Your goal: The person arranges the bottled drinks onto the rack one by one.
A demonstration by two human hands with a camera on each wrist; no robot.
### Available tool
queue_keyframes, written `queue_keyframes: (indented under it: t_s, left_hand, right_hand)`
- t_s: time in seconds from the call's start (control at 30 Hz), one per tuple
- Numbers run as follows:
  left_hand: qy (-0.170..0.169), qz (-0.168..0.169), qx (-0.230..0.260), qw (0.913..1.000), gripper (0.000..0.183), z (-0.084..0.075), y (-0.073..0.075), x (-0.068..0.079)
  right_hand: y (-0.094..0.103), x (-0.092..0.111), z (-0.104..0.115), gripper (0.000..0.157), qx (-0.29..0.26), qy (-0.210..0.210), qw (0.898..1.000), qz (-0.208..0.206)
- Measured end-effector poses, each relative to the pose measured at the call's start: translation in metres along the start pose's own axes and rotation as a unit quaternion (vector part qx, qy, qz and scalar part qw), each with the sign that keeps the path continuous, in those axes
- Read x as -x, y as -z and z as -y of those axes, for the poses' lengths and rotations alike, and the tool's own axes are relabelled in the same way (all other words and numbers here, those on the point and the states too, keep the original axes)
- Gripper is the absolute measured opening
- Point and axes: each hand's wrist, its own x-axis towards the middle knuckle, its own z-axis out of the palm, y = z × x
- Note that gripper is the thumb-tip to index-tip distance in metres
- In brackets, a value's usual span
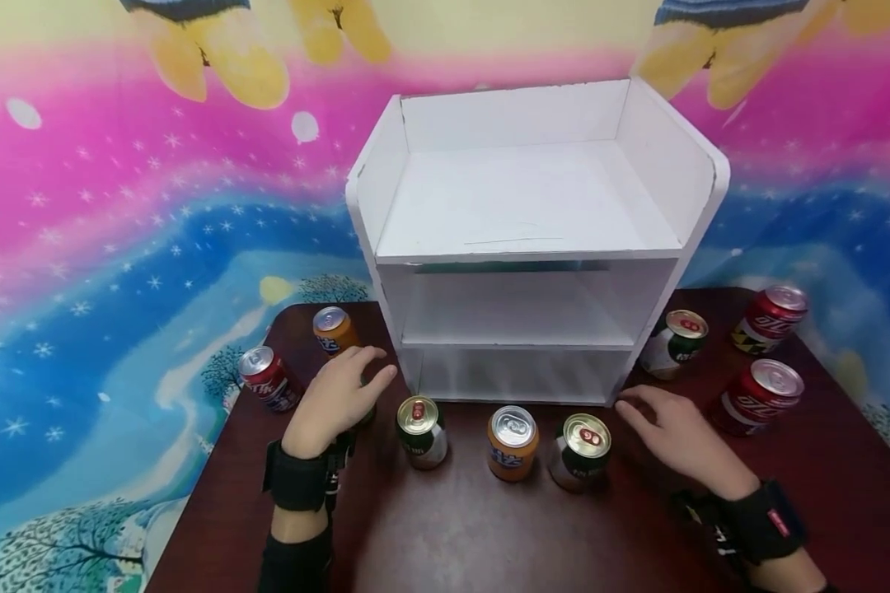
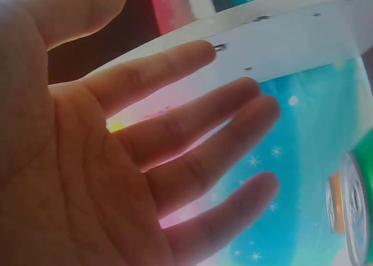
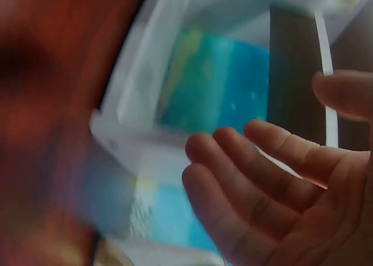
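Observation:
My left hand (image 1: pixel 334 401) hovers over the left side of the table, holding nothing; in the left wrist view its fingers (image 2: pixel 192 167) are spread. Beneath it a can is mostly hidden. An orange soda can (image 1: pixel 335 331) stands just beyond it, and a red soda can (image 1: pixel 270 379) to its left. My right hand (image 1: pixel 686 436), fingers loosely bent, is beside the shelf's lower right corner and holds nothing. Near it are a green-and-white can (image 1: pixel 673 346) and a red can (image 1: pixel 756 398). Between the hands stand two green cans (image 1: pixel 422 435) (image 1: pixel 580 453) and an orange can (image 1: pixel 512 445).
A white shelf unit (image 1: pixel 526 255) with an upper tray and two lower compartments stands at the back of the dark red table (image 1: pixel 475 535). Another red can (image 1: pixel 770 319) is at the far right corner. A colourful printed backdrop (image 1: pixel 119 247) hangs behind.

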Motion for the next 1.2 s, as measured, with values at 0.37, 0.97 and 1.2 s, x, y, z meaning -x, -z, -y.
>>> queue_keyframes:
  t_s: [0.37,0.97,1.2]
  left_hand:
    - [0.013,-0.004,0.009,0.9999,0.045,0.003,-0.003,-0.008]
    - [0.042,0.017,0.073,0.9963,0.059,0.011,0.006,-0.004]
    - [0.029,0.024,0.079,0.9962,0.052,0.01,0.003,-0.003]
  right_hand:
    - [-0.048,0.012,0.042,0.067,-0.128,-0.024,0.991,-0.018]
    - [-0.08,0.025,0.067,0.096,-0.17,-0.196,0.96,-0.106]
    - [-0.082,0.021,0.049,0.083,-0.157,-0.153,0.972,-0.087]
